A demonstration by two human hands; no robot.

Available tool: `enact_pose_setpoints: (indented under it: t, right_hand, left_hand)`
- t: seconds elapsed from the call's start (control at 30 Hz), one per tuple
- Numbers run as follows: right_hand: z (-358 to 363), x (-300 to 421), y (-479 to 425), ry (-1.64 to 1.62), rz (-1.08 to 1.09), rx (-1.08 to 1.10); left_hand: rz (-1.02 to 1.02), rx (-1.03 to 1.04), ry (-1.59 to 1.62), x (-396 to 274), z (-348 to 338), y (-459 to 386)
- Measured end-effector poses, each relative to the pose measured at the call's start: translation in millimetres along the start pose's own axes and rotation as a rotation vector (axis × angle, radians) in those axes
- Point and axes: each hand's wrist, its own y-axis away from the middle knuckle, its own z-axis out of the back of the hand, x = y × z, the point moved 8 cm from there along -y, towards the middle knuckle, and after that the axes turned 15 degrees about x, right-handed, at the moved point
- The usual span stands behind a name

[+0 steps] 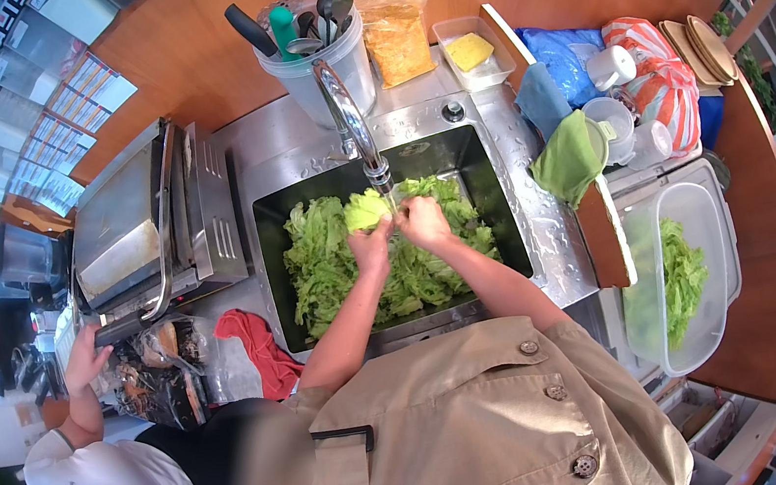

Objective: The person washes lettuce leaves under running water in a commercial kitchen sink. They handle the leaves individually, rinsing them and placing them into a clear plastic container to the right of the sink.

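My left hand [372,246] pinches a pale green lettuce leaf [365,210] just under the chrome faucet [349,110]. Close beside it, my right hand [424,222] has its fingers curled inward, and whether they hold part of a leaf is hidden. A thin stream of water seems to fall between the two hands. Below them, a heap of loose green lettuce [321,267] fills much of the stainless steel sink [483,154].
Behind the faucet stands a plastic bucket of utensils [324,80]. A sponge tub [478,62] sits to its right. At right is a plastic container with lettuce [712,271]. On the left, another person's hand [86,358] grips the handle of a press grill [125,227].
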Motion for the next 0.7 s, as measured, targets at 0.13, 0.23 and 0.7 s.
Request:
enact_pose_setpoints:
  t: [0.13,0.23,0.7]
  right_hand:
    - [9,-48,-13,0.099,-0.086,-0.025]
    - [-5,-57,-20,0.296,-0.087,0.111]
    - [-11,16,-7,-0.519,-0.001,0.647]
  left_hand:
    - [-0.006,0.019,0.044,-19,-1,1]
    - [-0.194,0.213,-0.415,-37,4,-4]
    - [-0.278,0.525,-0.524,-44,-14,-7]
